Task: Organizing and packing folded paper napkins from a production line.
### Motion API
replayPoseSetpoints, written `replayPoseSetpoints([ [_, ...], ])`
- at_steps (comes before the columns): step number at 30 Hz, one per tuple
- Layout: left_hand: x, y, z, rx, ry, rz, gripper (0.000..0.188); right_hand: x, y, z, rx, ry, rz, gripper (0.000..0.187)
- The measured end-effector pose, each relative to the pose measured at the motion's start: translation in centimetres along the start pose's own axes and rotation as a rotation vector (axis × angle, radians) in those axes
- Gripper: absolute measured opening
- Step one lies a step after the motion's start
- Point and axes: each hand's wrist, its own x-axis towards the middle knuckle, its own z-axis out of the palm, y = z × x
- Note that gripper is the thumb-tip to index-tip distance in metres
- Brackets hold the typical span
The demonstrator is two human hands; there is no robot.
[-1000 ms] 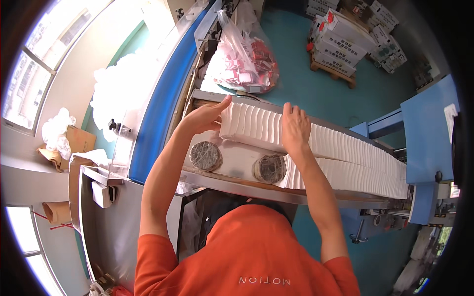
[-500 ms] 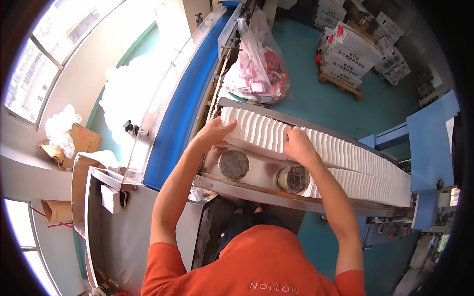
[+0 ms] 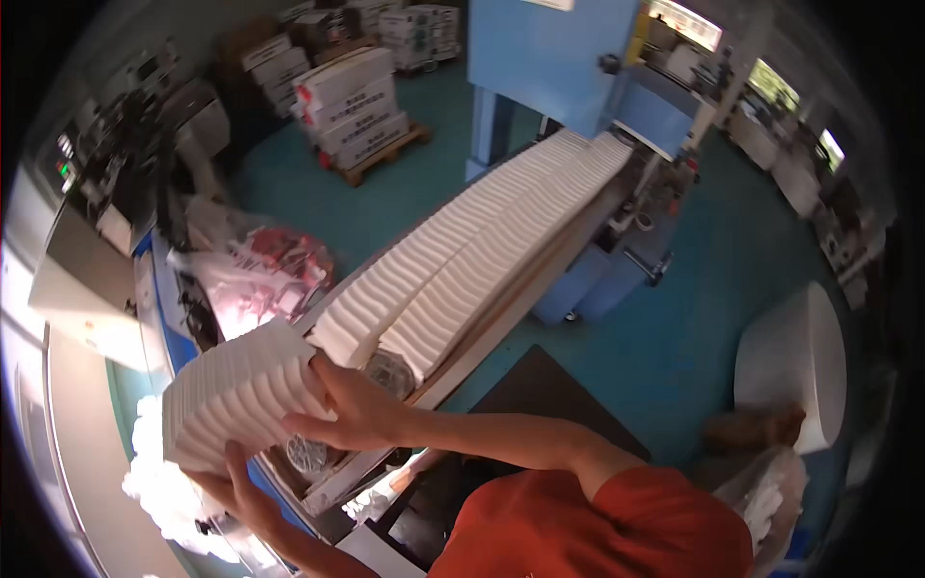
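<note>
A thick stack of folded white tissues (image 3: pixel 236 390) is held between my two hands at the left, lifted over the end of the metal trough. My right hand (image 3: pixel 356 405) presses on its right end, thumb and fingers spread against the paper. Below the stack, my left hand (image 3: pixel 246 491) grips its lower left side; part of that hand is hidden. Two long rows of folded white tissues (image 3: pixel 462 255) lie side by side in the trough. At their near end are two round, wrapped blocks, one (image 3: pixel 390 372) by the rows and another (image 3: pixel 308 455) under my right hand.
The rows lead up to a blue machine (image 3: pixel 554 63). A blue conveyor belt (image 3: pixel 179 349) passes behind the held stack. Beyond it stands a clear bag of red and white scraps (image 3: pixel 265 275). White cartons (image 3: pixel 352 106) sit on a pallet; a large white roll (image 3: pixel 795 371) is at right.
My hands have lifted the end portion of tissues out of the trough and carried it left toward the belt. My view has turned to the right.
</note>
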Motion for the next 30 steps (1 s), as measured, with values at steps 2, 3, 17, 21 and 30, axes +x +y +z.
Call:
replayPoseSetpoints([
  [2, -2.3, 4.0, 5.3, -0.168, -0.194, 0.11, 0.094, -4.9, -1.5, -2.2, 0.097, 0.255, -0.19, 0.046],
  [3, -5.8, 7.1, 7.4, -0.288, -0.179, 0.345, 0.091, -7.7, -1.6, -4.2, 0.064, 0.387, -0.246, 0.048],
  [17, -68.6, 26.8, 13.9, -1.178, -1.717, 1.406, 0.058, -74.9, -12.5, -13.3, -0.352, 2.665, 0.03, 0.052],
  [21, -70.3, 17.3, 12.4, -0.947, -2.486, 1.523, 0.05, -86.1, 0.4, -6.3, -0.11, 2.822, 0.367, 0.023],
  [30, -51.1, -0.7, 20.2, -0.229, -2.059, 0.552, 0.039, -75.7, 22.5, -8.4, 0.431, 1.569, 1.038, 0.025],
])
